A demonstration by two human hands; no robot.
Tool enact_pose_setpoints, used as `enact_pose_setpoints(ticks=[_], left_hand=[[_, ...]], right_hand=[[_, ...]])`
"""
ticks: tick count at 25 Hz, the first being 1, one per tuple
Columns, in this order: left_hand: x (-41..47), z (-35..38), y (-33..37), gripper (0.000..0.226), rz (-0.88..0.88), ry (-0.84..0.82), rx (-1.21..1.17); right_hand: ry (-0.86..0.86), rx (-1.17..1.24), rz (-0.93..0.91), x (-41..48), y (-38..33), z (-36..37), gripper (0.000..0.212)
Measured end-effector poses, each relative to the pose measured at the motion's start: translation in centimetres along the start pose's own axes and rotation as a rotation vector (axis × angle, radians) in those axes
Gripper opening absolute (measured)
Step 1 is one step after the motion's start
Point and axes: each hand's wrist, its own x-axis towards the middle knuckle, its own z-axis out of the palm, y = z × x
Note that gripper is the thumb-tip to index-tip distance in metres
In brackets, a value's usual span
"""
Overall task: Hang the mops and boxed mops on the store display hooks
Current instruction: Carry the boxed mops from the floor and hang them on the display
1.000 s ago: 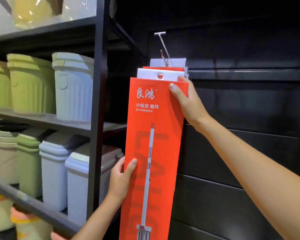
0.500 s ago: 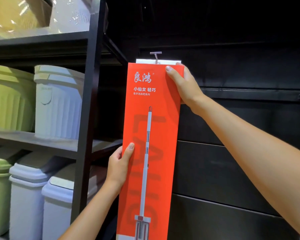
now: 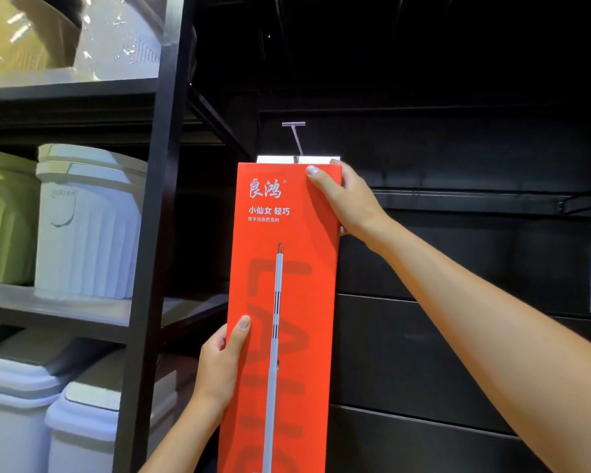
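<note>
wall: dark slatted panel [image 3: 458, 336], behind everything on the right
shelf rack: black frame [image 3: 154, 233] on the left, shelves carry bins
boxed mop: tall orange box [image 3: 304, 336], upright, flat against the wall, printed mop handle down its middle, bottom out of frame
bins: white ribbed bin [image 3: 89, 227] beside a green bin [image 3: 4, 227] on the mid shelf; lidded white bins [image 3: 79, 421] below
right grip: right grip [image 3: 345, 199] clamped on the box's top right corner, thumb across the front, fingers behind the edge
left grip: left grip [image 3: 219, 363] clamped on the box's left edge about mid-height, thumb on the front
box vs grip: box sits between both, top at the right one, middle at the left one
white strip: white strip [image 3: 277, 159] shows just above the box top
hook: metal display hook [image 3: 296, 138] directly above the box, wire runs down into the white strip; cannot tell if the box is on it
</note>
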Motion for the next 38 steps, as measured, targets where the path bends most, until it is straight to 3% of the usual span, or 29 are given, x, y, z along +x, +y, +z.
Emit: enact_pose_setpoints(ticks=[2,7,9,14,17,30,35,38], left_hand=[[0.1,-0.1,-0.2,0.061,0.004,0.000,0.021],[0.3,-0.9,-1.1,0.056,0.064,0.049,0.122],[0.4,-1.0,-1.0,0.059,0.118,0.091,0.187],[1.4,-0.3,0.6,0.040,0.110,-0.035,0.120],[2.2,-0.2,0.8,0.038,0.098,-0.039,0.131],[2.9,0.5,-0.1,0.037,0.084,-0.089,0.179],[2.8,-0.3,-1.1,0.052,-0.125,-0.253,0.077],[2.4,-0.5,-2.5,0.058,-0.247,-0.285,-0.014]], right_hand=[[-0.009,-0.095,0.015,-0.3,-0.2,-0.3,0.098],[0.066,-0.595,0.007,-2.6,-0.9,-0.9,0.087],[0.098,-0.625,0.024,-4.0,0.1,-0.1,0.083],[0.011,-0.258,0.103,-8.7,5.7,4.5,0.095],[0.046,-0.072,0.113,-8.8,7.2,5.9,0.097],[0.059,-0.030,0.085,-6.9,8.9,5.5,0.095],[0.052,0.340,0.191,-9.7,11.8,6.3,0.097],[0.098,0.532,0.381,-12.9,16.6,7.4,0.072]])
